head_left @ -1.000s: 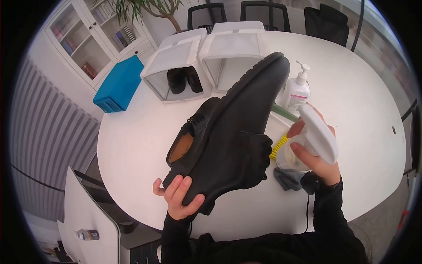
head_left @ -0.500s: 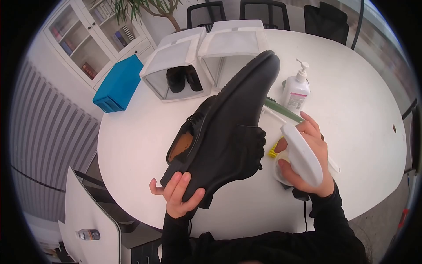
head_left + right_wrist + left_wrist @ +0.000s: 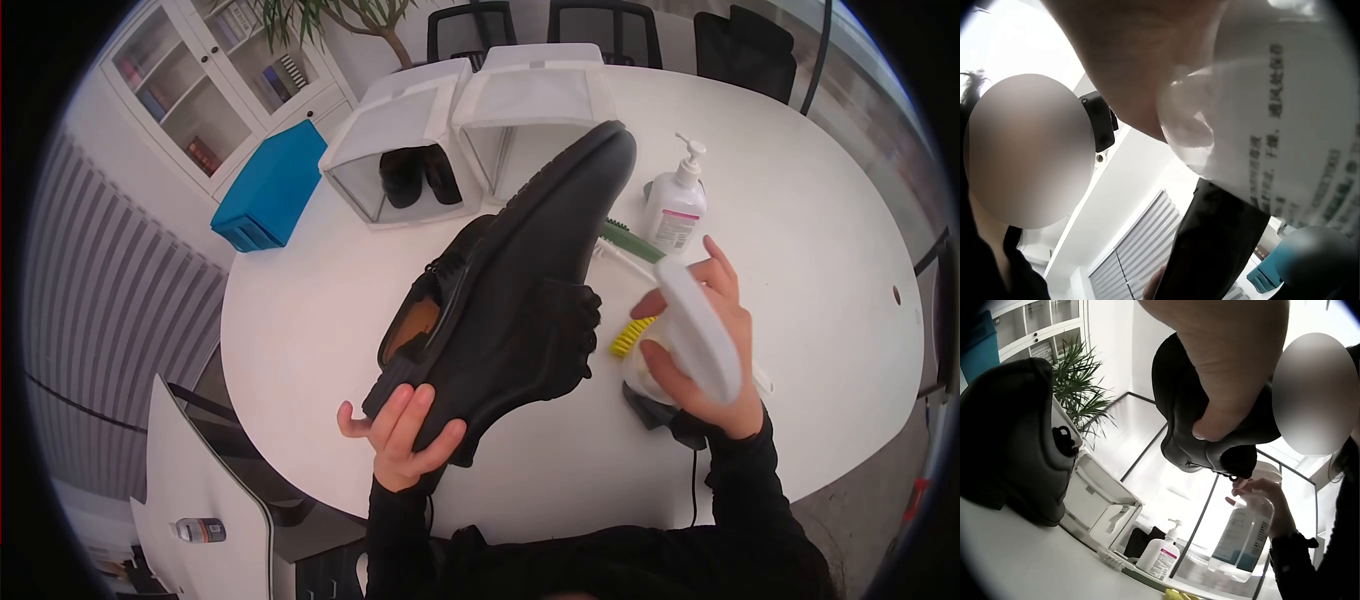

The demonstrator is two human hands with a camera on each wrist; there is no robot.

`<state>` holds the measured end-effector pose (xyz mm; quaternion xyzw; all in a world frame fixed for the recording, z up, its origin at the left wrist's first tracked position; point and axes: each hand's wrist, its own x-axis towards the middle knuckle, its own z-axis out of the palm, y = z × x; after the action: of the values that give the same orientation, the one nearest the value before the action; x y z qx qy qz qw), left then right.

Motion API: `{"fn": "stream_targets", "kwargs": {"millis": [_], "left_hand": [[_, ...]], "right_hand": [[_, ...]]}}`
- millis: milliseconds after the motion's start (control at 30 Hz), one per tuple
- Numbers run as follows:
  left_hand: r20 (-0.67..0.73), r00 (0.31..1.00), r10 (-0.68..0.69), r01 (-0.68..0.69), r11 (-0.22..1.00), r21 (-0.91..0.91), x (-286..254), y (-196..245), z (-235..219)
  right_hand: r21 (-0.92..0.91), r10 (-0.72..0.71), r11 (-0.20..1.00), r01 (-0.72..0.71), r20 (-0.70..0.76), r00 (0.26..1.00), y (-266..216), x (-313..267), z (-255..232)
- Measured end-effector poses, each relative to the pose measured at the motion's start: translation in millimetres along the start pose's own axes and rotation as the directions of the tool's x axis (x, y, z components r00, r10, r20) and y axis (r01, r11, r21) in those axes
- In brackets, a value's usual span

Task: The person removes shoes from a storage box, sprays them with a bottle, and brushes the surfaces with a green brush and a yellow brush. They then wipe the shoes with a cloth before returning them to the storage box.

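Observation:
My left hand (image 3: 402, 440) grips a black leather lace-up shoe (image 3: 520, 300) by its heel end. The shoe is held up over the table, toe pointing away and its side toward me. In my right hand (image 3: 735, 345) is a clear spray bottle (image 3: 1241, 537) with a white trigger head (image 3: 698, 330), held upright to the right of the shoe. Its label shows in the left wrist view. The matching black shoe (image 3: 413, 325), with a tan insole, stands on the table behind the held one and is partly hidden by it.
Two white shoe boxes (image 3: 400, 120) stand at the back, the left one containing black shoes (image 3: 418, 178). Right of them are a pump bottle (image 3: 675, 205), a green brush (image 3: 632, 240), a yellow-bristled brush (image 3: 630, 336) and a grey cloth (image 3: 648, 408). A blue box (image 3: 268, 188) sits far left.
The right hand moved the spray bottle left toward the held shoe, then slightly back to the right and away from me. The held shoe shifted a little left.

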<state>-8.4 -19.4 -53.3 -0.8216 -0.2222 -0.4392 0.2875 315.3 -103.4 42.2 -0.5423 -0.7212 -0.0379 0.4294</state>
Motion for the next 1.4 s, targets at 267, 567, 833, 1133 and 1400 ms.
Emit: {"fn": "stream_targets", "kwargs": {"millis": [267,567,833,1133,1400], "left_hand": [[0.015,1.0,0.012,-0.012,1.0,-0.016,3.3,0.0,2.5],[-0.009,0.998,0.056,-0.056,0.997,-0.058,6.0,0.8,4.0],[-0.02,0.996,0.088,-0.089,0.995,-0.049,5.4,-0.4,3.6],[-0.007,0.998,0.059,-0.059,0.997,-0.048,6.5,0.9,8.0],[-0.011,0.998,0.054,-0.054,0.998,-0.023,4.1,-1.4,11.2]], "right_hand": [[0.234,0.228,0.955,-0.181,-0.194,0.954,11.1,3.7,2.1],[0.287,0.301,0.923,-0.256,-0.122,0.946,32.4,-2.5,5.7],[0.381,0.354,0.874,-0.302,-0.072,0.933,19.1,2.7,3.5],[-0.025,0.039,0.999,-0.039,-0.003,0.999,-1.0,2.2,-2.7],[-0.002,-0.031,1.0,0.031,0.051,0.998,-17.5,-0.9,10.9]]}}
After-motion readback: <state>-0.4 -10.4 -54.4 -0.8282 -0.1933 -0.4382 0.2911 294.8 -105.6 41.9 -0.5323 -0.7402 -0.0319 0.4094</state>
